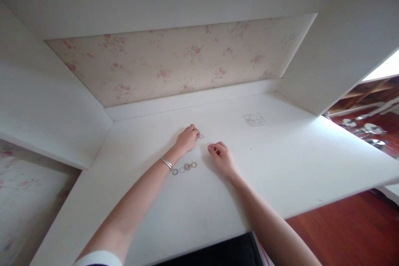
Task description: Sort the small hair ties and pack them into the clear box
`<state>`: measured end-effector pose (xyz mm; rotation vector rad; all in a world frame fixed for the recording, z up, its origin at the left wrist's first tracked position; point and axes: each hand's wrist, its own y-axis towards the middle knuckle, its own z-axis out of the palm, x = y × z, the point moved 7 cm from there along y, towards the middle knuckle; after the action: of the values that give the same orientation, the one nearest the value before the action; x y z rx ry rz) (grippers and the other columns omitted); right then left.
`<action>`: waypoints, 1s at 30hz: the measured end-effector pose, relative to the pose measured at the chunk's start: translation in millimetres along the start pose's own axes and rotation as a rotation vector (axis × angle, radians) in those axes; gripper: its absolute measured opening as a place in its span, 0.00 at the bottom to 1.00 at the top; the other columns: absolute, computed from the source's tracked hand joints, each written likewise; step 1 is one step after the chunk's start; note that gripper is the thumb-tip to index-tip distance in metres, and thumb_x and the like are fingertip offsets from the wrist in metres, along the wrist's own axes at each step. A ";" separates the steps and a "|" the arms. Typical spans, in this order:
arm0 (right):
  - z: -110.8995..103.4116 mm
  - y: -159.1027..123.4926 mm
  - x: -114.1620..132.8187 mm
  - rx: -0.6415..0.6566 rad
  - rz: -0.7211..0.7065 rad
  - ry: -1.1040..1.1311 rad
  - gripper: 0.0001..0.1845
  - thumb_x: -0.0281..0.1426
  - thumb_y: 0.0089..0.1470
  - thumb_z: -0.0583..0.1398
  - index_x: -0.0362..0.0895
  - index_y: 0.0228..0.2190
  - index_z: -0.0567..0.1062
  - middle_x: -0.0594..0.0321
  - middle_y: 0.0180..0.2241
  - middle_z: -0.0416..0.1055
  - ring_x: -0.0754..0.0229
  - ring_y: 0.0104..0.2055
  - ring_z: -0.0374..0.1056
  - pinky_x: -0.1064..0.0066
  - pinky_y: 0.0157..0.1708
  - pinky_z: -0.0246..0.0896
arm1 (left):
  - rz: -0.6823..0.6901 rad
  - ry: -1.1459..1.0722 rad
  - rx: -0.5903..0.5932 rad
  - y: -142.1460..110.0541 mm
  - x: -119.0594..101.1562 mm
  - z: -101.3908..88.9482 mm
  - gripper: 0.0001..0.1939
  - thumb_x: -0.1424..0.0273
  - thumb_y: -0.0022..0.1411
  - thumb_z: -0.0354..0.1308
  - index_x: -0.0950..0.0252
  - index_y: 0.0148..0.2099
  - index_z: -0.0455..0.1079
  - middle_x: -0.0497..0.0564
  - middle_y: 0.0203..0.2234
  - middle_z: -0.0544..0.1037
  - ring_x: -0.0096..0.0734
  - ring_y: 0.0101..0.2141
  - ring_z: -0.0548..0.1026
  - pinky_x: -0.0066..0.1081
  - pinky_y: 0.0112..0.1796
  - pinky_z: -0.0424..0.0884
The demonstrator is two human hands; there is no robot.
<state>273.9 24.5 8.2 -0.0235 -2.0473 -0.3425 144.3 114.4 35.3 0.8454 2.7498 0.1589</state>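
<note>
With our left hand (pixel 187 138) we keep the fingertips together, pinching one thin ring (pixel 203 136) at its edge. This ring is at the right side of these fingertips, close to the white table (pixel 286 153). Our right hand (pixel 222 158) is half curled near it, its fingers narrow; we cannot tell if it holds something. Nearer to us, we count four other rings (pixel 187 166) in one row.

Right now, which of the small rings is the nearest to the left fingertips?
The thin, pale ring at the end of the left hand. It is apart from the other rings, which lie in a row near the bracelet.
</note>
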 end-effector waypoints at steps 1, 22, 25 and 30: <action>0.4 0.0 -0.2 0.005 -0.002 -0.003 0.12 0.36 0.54 0.54 0.46 0.31 0.76 0.64 0.31 0.67 0.66 0.27 0.62 0.73 0.30 0.58 | 0.002 -0.029 -0.034 -4.7 1.2 -6.1 0.10 0.71 0.65 0.49 0.64 0.39 0.71 0.51 0.38 0.68 0.31 0.40 0.70 0.29 0.42 0.66; 7.4 -2.6 -5.6 0.026 -0.013 -0.088 0.15 0.40 0.54 0.53 0.46 0.32 0.76 0.62 0.32 0.69 0.64 0.28 0.63 0.71 0.30 0.58 | 0.043 -0.165 -0.190 -177.9 13.8 -34.0 0.08 0.72 0.65 0.49 0.62 0.40 0.70 0.51 0.34 0.69 0.30 0.35 0.69 0.31 0.38 0.69; 7.1 -2.8 -5.3 0.024 -0.019 -0.087 0.15 0.40 0.54 0.53 0.46 0.31 0.76 0.62 0.32 0.69 0.64 0.27 0.63 0.70 0.30 0.58 | 0.044 -0.118 -0.189 -178.8 13.9 -33.3 0.08 0.72 0.65 0.49 0.62 0.39 0.70 0.51 0.33 0.69 0.30 0.34 0.69 0.32 0.37 0.69; 7.9 -3.2 -5.8 0.036 -0.017 -0.093 0.16 0.42 0.54 0.53 0.46 0.32 0.76 0.62 0.32 0.69 0.64 0.27 0.63 0.70 0.30 0.58 | 0.009 -0.124 -0.170 -179.8 15.8 -31.5 0.09 0.72 0.65 0.48 0.62 0.40 0.70 0.51 0.34 0.69 0.30 0.35 0.69 0.32 0.38 0.69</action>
<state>269.3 24.1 -1.1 -0.0002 -2.1462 -0.3207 26.5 -25.8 30.0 0.7945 2.5752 0.3258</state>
